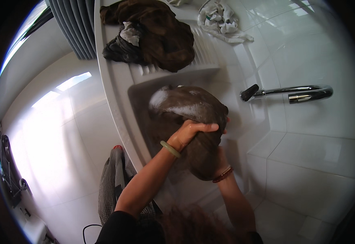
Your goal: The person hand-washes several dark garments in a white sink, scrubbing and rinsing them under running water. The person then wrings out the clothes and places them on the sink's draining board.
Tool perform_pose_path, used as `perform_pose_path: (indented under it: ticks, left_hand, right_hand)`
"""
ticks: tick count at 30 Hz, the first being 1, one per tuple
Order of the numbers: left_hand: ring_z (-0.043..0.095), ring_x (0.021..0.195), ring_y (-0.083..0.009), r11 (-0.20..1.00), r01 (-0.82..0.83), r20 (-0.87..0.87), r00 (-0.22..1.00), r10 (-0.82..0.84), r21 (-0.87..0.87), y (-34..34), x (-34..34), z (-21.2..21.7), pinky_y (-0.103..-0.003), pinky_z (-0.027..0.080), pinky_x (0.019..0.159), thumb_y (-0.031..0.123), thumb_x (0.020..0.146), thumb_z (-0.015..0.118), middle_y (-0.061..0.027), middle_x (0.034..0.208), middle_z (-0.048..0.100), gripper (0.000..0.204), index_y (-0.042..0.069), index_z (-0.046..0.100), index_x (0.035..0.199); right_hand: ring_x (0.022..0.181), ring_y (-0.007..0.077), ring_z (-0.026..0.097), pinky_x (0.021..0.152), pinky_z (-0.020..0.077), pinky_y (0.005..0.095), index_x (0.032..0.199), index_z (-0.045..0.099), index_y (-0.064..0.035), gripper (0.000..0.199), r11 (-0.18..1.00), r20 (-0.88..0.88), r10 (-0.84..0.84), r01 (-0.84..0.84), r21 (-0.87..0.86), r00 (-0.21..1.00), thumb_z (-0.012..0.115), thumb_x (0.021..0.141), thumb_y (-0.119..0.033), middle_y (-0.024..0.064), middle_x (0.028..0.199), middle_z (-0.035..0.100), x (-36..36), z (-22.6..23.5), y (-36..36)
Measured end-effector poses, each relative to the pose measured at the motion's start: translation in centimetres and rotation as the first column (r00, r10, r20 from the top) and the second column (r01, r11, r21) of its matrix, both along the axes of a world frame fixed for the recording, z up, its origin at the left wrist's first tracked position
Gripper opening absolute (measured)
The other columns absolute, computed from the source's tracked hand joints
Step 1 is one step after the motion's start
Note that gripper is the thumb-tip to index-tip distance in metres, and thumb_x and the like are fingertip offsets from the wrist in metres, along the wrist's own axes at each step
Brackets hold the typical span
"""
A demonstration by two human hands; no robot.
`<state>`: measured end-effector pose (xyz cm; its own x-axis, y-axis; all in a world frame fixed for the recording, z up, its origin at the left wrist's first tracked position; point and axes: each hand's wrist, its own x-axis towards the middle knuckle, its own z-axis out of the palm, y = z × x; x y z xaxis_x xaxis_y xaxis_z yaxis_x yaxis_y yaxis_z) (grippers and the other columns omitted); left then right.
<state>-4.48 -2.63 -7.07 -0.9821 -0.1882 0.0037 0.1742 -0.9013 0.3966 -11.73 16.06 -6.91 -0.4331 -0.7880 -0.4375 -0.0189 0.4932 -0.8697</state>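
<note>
A wet, dark brown cloth [189,103] is bunched up in the white sink basin [135,97], with whitish suds on its upper left side. My left hand [193,130] grips it from above, thumb stretched across the fabric and fingers mostly hidden in its folds. A pale green bangle circles that wrist. My right hand [223,156] holds the cloth from its right side and from beneath; only its edge and a few fingertips show. A reddish bracelet is on the right wrist. The lower part of the cloth hangs between my forearms.
A heap of dark brown and grey clothes [161,36], with a small white piece on it, lies on the ribbed washboard [206,53] beyond the basin. White cloths [220,22] sit at the far right. A chrome faucet [299,90] juts from the tiled wall.
</note>
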Motion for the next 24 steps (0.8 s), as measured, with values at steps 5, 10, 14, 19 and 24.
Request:
perform_pose_path:
  ticks: [5, 10, 14, 19, 24]
  left_hand:
    - [0.067, 0.104, -0.0253, 0.958, -0.076, 0.047, 0.997, 0.066, 0.276, 0.1, -1.4, 1.0, -0.043, 0.061, 0.086, 0.022, 0.088, 0.068, -0.0136, 0.128, 0.064, 0.053, -0.001, 0.055, 0.133]
    - [0.066, 0.102, -0.0251, 0.690, 0.100, -0.222, 0.971, 0.090, 0.717, 1.9, -2.4, 4.7, -0.044, 0.060, 0.087, 0.030, 0.088, 0.066, -0.0123, 0.124, 0.063, 0.057, 0.003, 0.052, 0.136]
    - [0.068, 0.096, -0.0245, 0.526, 0.056, -0.185, 0.963, 0.197, 0.849, 4.2, -1.1, 6.5, -0.040, 0.060, 0.085, 0.033, 0.087, 0.067, -0.0147, 0.116, 0.066, 0.058, 0.006, 0.054, 0.136]
    - [0.065, 0.100, -0.0216, 0.396, 0.023, -0.148, 0.946, 0.288, 0.918, 6.2, 2.4, 6.4, -0.038, 0.057, 0.089, 0.032, 0.086, 0.068, -0.0100, 0.127, 0.061, 0.064, 0.009, 0.048, 0.142]
    - [0.063, 0.106, -0.0227, 0.077, 0.281, -0.287, 0.955, 0.079, 0.957, 7.6, 5.8, 3.6, -0.040, 0.055, 0.093, 0.035, 0.084, 0.069, -0.0060, 0.127, 0.061, 0.064, 0.009, 0.049, 0.139]
  right_hand:
    - [0.108, 0.0202, 0.063, 0.097, 0.0499, 0.0338, 0.127, 0.059, -0.0028, 0.034, 0.883, 0.451, -0.361, 0.455, -0.116, 0.816, 0.064, 0.099, -0.020, 0.0066, 0.117, 0.065, -2.6, 2.4, 0.2]
    - [0.108, 0.0205, 0.062, 0.097, 0.0499, 0.0339, 0.127, 0.059, -0.0025, 0.035, 0.700, 0.272, -0.602, 0.660, -0.272, 0.751, 0.065, 0.098, -0.020, 0.0071, 0.116, 0.065, 5.0, 3.6, 1.1]
    - [0.108, 0.0207, 0.062, 0.097, 0.0499, 0.0339, 0.127, 0.059, -0.0023, 0.035, 0.719, 0.087, -0.641, 0.636, -0.282, 0.763, 0.066, 0.097, -0.020, 0.0074, 0.116, 0.066, 10.2, 2.6, 0.8]
    - [0.108, 0.0209, 0.062, 0.098, 0.0499, 0.0340, 0.127, 0.060, -0.0021, 0.036, 0.758, -0.008, -0.608, 0.576, -0.307, 0.794, 0.067, 0.096, -0.020, 0.0079, 0.116, 0.066, 11.6, 2.2, -0.3]
    - [0.109, 0.0212, 0.062, 0.098, 0.0499, 0.0340, 0.127, 0.060, -0.0018, 0.037, 0.818, -0.162, -0.540, 0.470, -0.331, 0.826, 0.068, 0.095, -0.020, 0.0083, 0.116, 0.066, 10.9, 2.5, 1.4]
